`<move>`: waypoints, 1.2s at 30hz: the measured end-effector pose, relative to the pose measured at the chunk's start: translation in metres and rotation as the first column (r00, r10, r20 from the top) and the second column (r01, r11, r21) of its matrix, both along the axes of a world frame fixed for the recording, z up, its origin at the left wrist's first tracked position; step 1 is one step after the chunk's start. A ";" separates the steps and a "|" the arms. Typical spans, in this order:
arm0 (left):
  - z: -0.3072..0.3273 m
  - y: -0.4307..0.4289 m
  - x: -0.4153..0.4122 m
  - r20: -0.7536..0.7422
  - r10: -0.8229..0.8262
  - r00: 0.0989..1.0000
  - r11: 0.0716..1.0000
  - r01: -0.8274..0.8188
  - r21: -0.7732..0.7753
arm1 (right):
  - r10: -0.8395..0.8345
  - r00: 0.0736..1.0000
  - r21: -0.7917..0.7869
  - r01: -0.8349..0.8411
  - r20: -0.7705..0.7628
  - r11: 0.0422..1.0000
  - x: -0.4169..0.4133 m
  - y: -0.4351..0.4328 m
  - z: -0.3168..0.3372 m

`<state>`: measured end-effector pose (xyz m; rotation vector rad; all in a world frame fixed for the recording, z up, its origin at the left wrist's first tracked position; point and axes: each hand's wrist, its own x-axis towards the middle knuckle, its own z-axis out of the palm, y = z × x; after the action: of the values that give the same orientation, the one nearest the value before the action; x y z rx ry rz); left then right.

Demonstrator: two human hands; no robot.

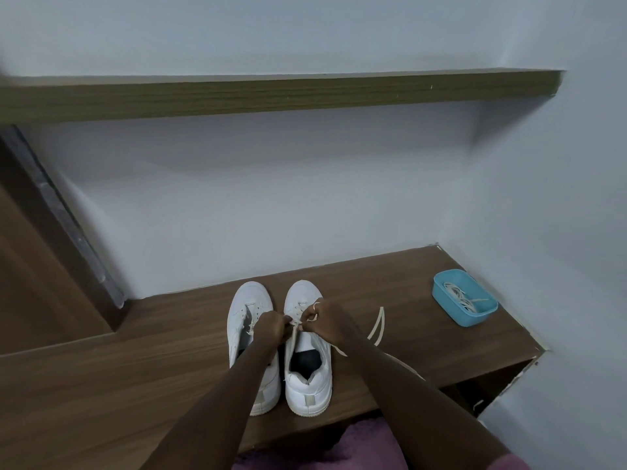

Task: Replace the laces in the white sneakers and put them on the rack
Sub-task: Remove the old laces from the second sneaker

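Indoors: sneakers (307,388) on brown wooden bench (135,368), pale wall (271,198), shelf (271,96) above.

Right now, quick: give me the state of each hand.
Left hand: closed, pinching the lace at the right-hand sneaker.
Right hand: closed, pinching the same lace.

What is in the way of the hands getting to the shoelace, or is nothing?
Nothing visible is. The left hand and the right hand both pinch the lace over the right-hand sneaker.
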<state>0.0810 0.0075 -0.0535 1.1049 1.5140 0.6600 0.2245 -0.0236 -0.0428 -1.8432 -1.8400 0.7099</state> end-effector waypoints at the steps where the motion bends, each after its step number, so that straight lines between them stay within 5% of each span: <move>1: 0.002 0.000 -0.001 -0.024 -0.028 0.999 0.999 0.029 0.035 | 0.005 1.000 0.003 -0.005 0.022 1.000 -0.003 0.002 0.002; 8: 0.020 -0.009 -0.003 -0.193 -0.029 0.981 0.953 0.085 0.291 | -0.017 0.999 -0.128 0.010 -0.049 0.992 -0.017 0.020 0.021; 12: 0.022 -0.007 -0.004 -0.296 0.001 0.955 0.939 0.101 0.328 | 0.124 0.972 -0.207 -0.083 0.197 0.975 -0.023 0.032 0.018; 16: 0.023 -0.010 -0.003 -0.302 -0.003 0.953 0.932 0.112 0.345 | 0.017 0.974 -0.166 0.021 0.227 0.986 -0.020 0.034 0.004; 21: 0.027 -0.016 -0.007 -0.258 -0.056 0.965 0.918 0.152 0.367 | -0.029 0.988 -0.208 0.061 0.151 0.976 -0.015 0.033 0.007; 28: 0.024 -0.014 -0.011 -0.305 -0.232 0.924 0.898 0.324 0.297 | -0.266 0.945 -0.467 0.153 -0.188 0.871 -0.022 0.035 0.033; 36: 0.016 -0.017 -0.006 -0.200 -0.301 0.932 0.856 0.357 0.374 | -0.387 0.895 -0.601 0.186 -0.223 0.778 -0.022 0.037 0.042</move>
<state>0.0751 -0.0092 -0.0372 1.7154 1.2784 0.6846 0.2020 0.0133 -0.0011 -2.1205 -1.1458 1.4684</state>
